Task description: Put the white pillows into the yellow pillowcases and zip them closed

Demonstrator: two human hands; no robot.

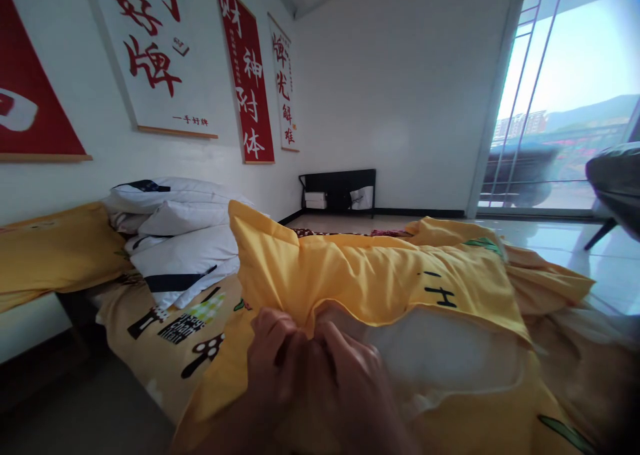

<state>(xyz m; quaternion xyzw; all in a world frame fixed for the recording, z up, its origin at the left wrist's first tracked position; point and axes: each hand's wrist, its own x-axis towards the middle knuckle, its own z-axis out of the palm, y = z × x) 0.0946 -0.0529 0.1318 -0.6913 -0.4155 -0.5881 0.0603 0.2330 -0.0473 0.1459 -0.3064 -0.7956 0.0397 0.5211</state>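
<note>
A yellow pillowcase (370,268) with dark lettering lies right in front of me, a white pillow (450,352) showing through its long opening. Both my hands are close together at the left end of that opening. My left hand (275,355) has its fingers curled closed on the yellow cloth. Beside it, my right hand (347,368) pinches the edge of the opening, its thumb side against the left hand. The fingertips of both hands are partly hidden in the fabric.
White pillows (190,242) with black bands are stacked at the left, beside another yellow pillow (60,252). Beneath lies a beige patterned blanket (165,348). More yellow cloth (545,275) is bunched at the right. A black low rack (340,188) stands by the far wall, and a dark chair (617,182) at the right.
</note>
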